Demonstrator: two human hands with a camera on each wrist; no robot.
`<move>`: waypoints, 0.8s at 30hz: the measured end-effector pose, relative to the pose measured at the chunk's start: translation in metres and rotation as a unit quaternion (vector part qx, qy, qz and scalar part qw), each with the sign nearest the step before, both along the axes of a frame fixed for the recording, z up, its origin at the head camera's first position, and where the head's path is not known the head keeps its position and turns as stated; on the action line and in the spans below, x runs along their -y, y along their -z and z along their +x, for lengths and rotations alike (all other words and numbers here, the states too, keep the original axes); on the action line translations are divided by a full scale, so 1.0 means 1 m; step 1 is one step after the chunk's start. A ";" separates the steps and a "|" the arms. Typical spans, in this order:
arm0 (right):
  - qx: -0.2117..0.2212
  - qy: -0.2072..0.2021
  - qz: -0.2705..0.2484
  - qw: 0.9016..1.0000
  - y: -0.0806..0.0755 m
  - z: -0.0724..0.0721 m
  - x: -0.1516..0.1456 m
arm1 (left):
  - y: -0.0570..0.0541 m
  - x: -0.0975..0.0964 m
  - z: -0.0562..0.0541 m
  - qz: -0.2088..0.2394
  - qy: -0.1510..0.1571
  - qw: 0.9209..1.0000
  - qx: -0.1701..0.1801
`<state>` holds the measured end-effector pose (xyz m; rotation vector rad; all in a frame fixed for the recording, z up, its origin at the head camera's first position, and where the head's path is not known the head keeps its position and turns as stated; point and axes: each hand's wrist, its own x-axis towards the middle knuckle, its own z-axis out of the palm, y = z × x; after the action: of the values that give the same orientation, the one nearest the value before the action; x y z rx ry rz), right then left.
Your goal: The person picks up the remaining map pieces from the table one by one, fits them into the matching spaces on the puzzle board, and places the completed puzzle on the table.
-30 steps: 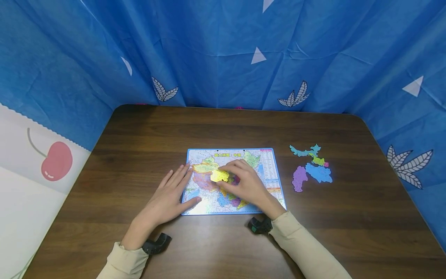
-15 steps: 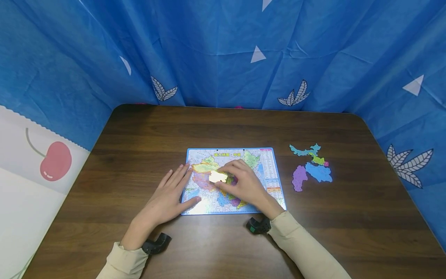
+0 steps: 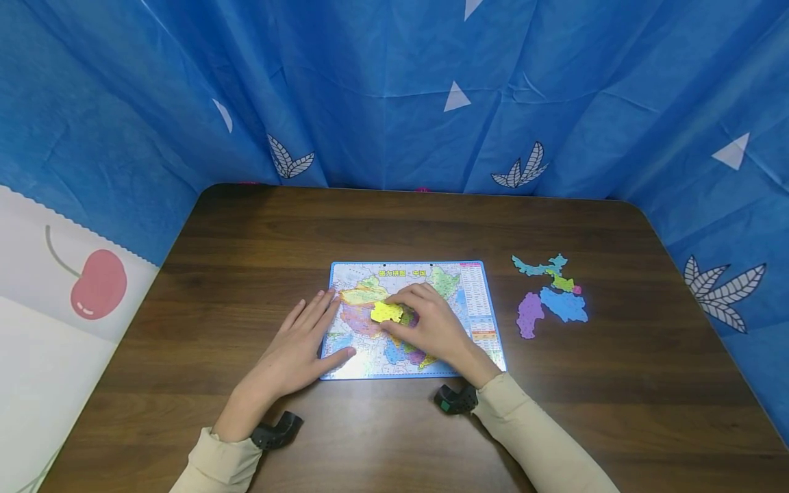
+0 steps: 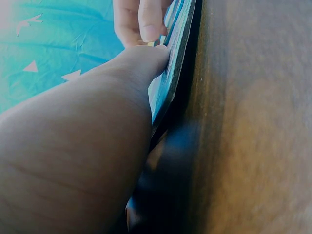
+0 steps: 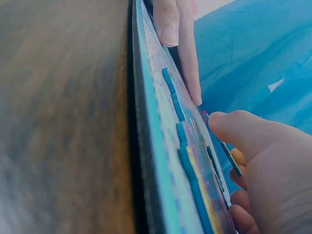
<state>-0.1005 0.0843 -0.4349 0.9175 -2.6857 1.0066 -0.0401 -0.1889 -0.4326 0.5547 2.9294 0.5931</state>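
Note:
A map puzzle board with a blue rim lies on the table, with several coloured pieces on it. My right hand pinches a yellow puzzle piece between thumb and fingers over the board's middle. In the right wrist view that piece is seen edge-on, tilted and slightly off the board. My left hand rests with fingers straight on the board's left edge, its thumb on the near left corner. The left wrist view shows the left thumb against the board's side.
Right of the board lie loose pieces: a teal one, a yellow-green one, a small pink one, a blue one and a purple one. A blue curtain hangs behind the wooden table.
The yellow piece shifts slightly left in my right hand and its tilt varies; its bright glare has come and gone. My left hand stays put.

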 end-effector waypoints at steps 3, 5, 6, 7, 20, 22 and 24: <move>0.006 0.004 0.006 1.000 0.000 0.000 0.000 | 0.000 0.000 0.000 0.001 0.000 1.000 0.000; 0.007 0.004 0.008 1.000 0.000 0.000 0.000 | 0.000 0.000 -0.001 0.000 -0.001 1.000 0.001; 0.008 0.005 0.008 1.000 0.000 0.000 0.000 | -0.001 0.000 -0.001 0.000 -0.001 1.000 0.001; 0.008 0.005 0.010 1.000 0.000 0.000 0.000 | -0.001 -0.001 -0.001 0.000 -0.001 1.000 0.001; 0.010 0.012 0.031 0.999 0.000 0.001 0.002 | 0.000 -0.001 -0.001 -0.001 -0.001 1.000 0.000; 0.010 0.010 0.032 0.999 0.000 0.001 0.003 | 0.000 0.000 -0.001 0.000 -0.001 1.000 0.001; 0.009 0.010 0.034 0.999 0.000 0.002 0.003 | 0.001 0.000 -0.001 0.000 -0.002 1.000 0.000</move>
<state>-0.0989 0.0814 -0.4354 0.8950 -2.7545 0.9284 -0.0411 -0.1886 -0.4332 0.5499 2.9299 0.5928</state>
